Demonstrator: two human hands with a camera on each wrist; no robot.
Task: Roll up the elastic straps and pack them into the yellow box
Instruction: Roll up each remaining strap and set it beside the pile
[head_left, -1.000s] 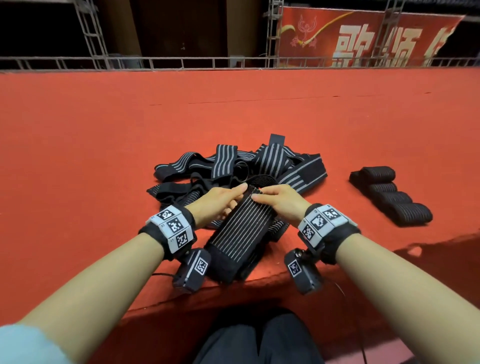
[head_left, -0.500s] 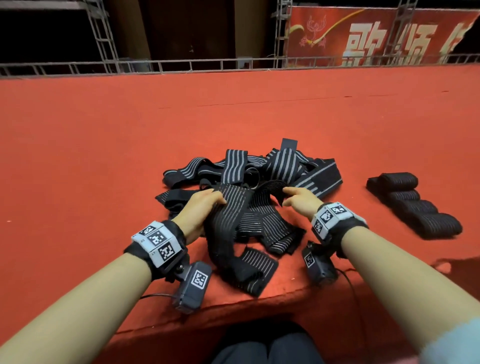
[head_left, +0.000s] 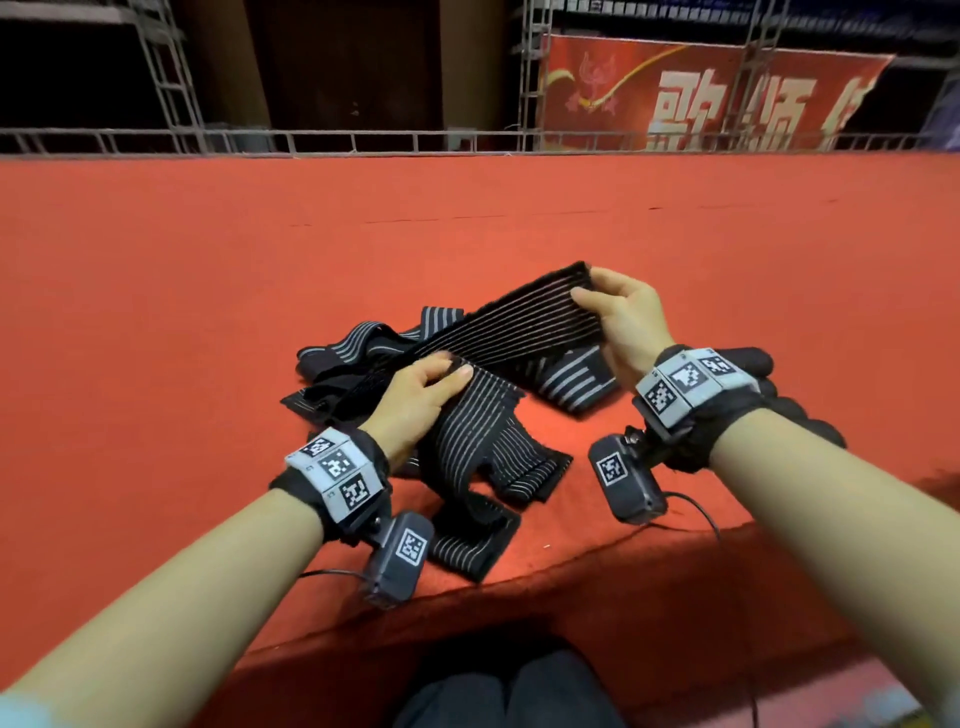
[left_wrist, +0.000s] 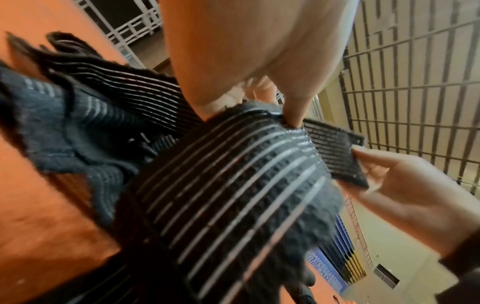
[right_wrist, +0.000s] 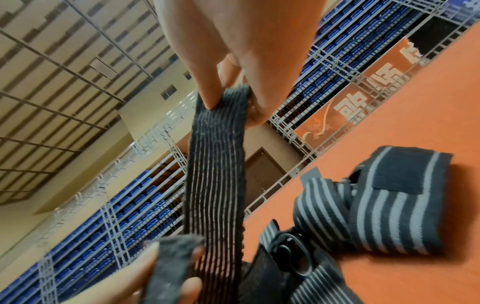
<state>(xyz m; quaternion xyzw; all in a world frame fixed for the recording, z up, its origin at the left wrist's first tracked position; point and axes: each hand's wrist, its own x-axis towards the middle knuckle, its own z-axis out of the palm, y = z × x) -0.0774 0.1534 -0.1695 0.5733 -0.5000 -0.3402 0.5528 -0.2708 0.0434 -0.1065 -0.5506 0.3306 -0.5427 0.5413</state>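
Head view: my right hand (head_left: 621, 317) pinches the strap (head_left: 511, 325) end, my left hand (head_left: 415, 397) grips its middle. Pulling hard could snag the pile (head_left: 566, 382).

A red carpeted platform (head_left: 156, 322) spreads wide, its front edge dropping away near the bottom of the head view. Along its far side runs a grey metal railing (head_left: 363, 141) with lattice truss columns (head_left: 530, 73). Behind stands a red banner (head_left: 701, 93) with pale characters. Rows of blue seats (right_wrist: 124, 205) and a brown door (right_wrist: 262, 174) show beyond.
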